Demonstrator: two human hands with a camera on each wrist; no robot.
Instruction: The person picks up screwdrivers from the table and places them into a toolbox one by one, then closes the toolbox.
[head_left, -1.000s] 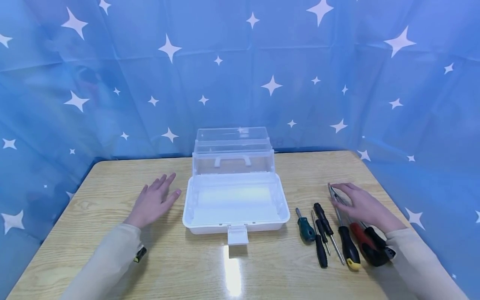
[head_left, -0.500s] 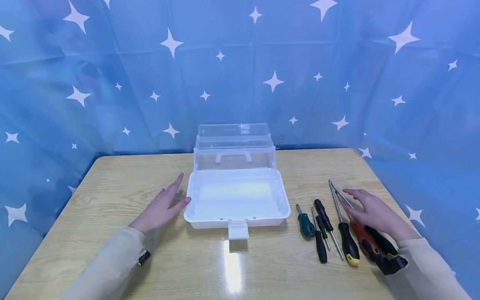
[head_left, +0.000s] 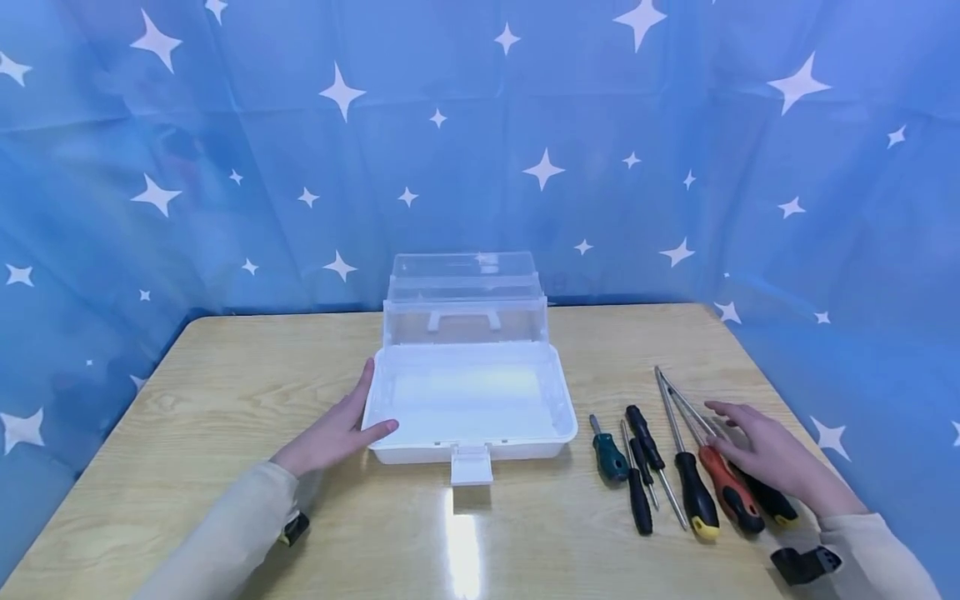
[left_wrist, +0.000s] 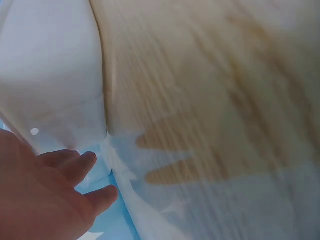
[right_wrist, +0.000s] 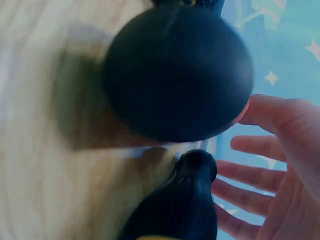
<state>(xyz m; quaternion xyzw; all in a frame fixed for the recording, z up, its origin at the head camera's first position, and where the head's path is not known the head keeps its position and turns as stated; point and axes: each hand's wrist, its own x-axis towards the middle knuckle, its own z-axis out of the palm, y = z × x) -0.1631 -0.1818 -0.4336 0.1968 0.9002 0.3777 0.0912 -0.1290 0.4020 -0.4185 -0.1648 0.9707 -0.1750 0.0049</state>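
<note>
jutting from box, latch, head view only

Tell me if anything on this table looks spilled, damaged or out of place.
Nothing looks spilled or damaged. One slight oddity: right of the box, two slim black screwdrivers point toward the viewer, while the other screwdrivers point away.
</note>
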